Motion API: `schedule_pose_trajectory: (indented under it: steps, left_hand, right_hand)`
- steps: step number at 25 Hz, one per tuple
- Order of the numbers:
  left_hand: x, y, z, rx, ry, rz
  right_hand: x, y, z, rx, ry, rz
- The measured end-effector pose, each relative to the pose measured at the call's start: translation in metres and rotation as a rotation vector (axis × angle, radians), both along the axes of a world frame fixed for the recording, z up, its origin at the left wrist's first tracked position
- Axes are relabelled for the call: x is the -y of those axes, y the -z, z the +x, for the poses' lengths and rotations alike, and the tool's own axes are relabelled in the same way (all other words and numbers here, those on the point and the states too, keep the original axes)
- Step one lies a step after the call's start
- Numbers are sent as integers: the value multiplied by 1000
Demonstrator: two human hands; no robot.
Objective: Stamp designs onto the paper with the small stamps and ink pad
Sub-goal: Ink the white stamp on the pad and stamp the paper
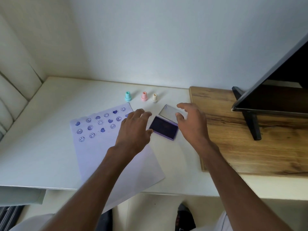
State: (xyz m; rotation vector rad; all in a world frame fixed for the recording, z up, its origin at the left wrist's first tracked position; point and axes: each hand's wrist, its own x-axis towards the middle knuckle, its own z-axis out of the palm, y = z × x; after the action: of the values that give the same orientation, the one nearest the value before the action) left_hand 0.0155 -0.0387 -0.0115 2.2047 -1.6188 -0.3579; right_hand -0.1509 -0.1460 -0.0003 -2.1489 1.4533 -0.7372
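Note:
A white paper (106,157) lies tilted on the white table (41,130), its upper part covered with several blue smiley and heart prints. Three small stamps stand upright behind it: a teal stamp (128,96), a pink stamp (144,96) and a cream stamp (155,97). The purple ink pad (164,127) lies with its case unclosed and its clear lid (170,112) folded back. My left hand (135,130) hovers over the paper's right edge, fingers spread, thumb near the pad's left side. My right hand (191,124) hovers at the pad's right side with fingers apart beside the lid.
A wooden board (250,147) covers the table's right part, carrying a dark screen (275,90) on a black stand (251,120). A white wall rises behind the table. A padded cream surface (15,90) borders the left side.

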Motion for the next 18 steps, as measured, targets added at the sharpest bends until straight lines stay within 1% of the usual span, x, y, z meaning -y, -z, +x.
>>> schedule_pose_trajectory:
  steps: [2,3,6,10,13,14,15,16,17,18]
  left_hand:
    - [-2,1,7,45,-29,82]
    - [-4,3,11,34,-25,128]
    - [-7,9,21,2,47,202]
    - [-12,15,36,0,94,216]
    - [-12,12,37,-40,97,203]
    - [-11,10,37,-43,79,172]
    - [-10,7,35,-40,50,122]
    - [-7,3,34,-51,13,57]
    - [-5,-2,32,-107,-37,-29]
    - [-2,-8,30,-206,-95,-120]
  right_hand:
    - [-3,-5,14,41,-1,-30]
    - [-1,-7,24,23,-23,-46]
    - [21,-13,62,-96,-94,-77]
    - [46,-7,97,-301,-175,-93]
    - [52,1,102,-375,-170,-107]
    - [53,2,101,-355,-150,-98]
    - [52,1,97,-280,-118,-69]
    - [49,-3,93,-139,-74,-6]
    - [43,-10,87,66,-14,100]
    - [33,-19,79,328,54,273]
